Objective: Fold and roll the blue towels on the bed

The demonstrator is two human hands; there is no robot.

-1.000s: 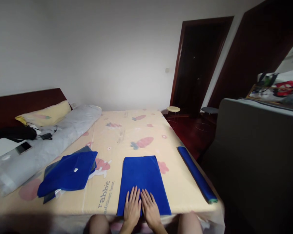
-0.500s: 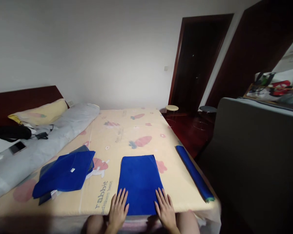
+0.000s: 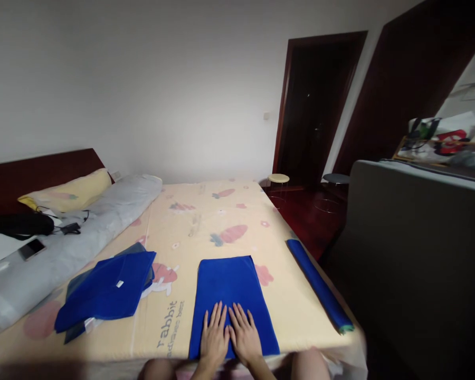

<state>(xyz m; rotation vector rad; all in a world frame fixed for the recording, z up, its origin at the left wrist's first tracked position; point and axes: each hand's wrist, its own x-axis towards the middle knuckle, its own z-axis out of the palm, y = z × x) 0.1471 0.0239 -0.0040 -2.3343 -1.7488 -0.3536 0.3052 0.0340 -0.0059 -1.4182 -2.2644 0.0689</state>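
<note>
Both hands, left hand [image 3: 215, 340] and right hand [image 3: 245, 339], have come back together from the edges to the middle of the folded blue cloth [image 3: 233, 295], each grip released, palms flat (smoothing strokes, it seems) on the bed [image 3: 206, 221].

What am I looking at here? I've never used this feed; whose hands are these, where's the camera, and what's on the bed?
There is no machine: the camera sits on a person's head, looking forward and down. The left hand and right hand lie flat, side by side, on a folded blue cloth at the near edge of the bed. Neither hand grips anything. Left of it lies a loose pile of blue cloths; along the right edge lies a rolled blue cloth. A phone rests on grey bedding at far left.
</note>
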